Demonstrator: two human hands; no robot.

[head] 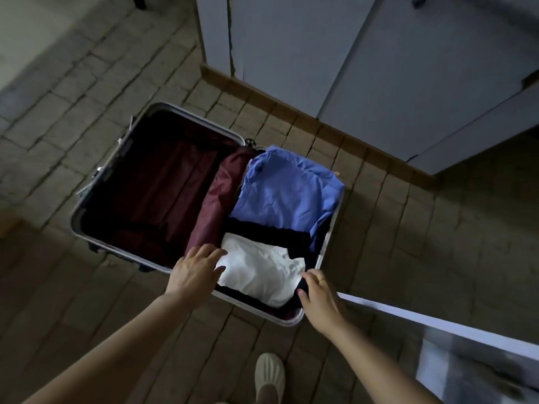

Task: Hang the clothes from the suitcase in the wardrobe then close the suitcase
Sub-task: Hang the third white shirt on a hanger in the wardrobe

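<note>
1. Floor (102,91): brownish rectangular tiles laid in staggered rows, covering the whole visible ground area.
2. Skirting strip (320,132): brown band running diagonally from far centre to right, along the base of the pale panels.
3. Slipper (269,377): cream, ribbed upper, at the near edge, centre; it rests on the floor.
4. Pale surface (437,320): light-coloured edge at near right, slanting across the corner; its identity cannot be determined.
5. Dark leg (140,1): far left, top edge; only partly visible.
</note>
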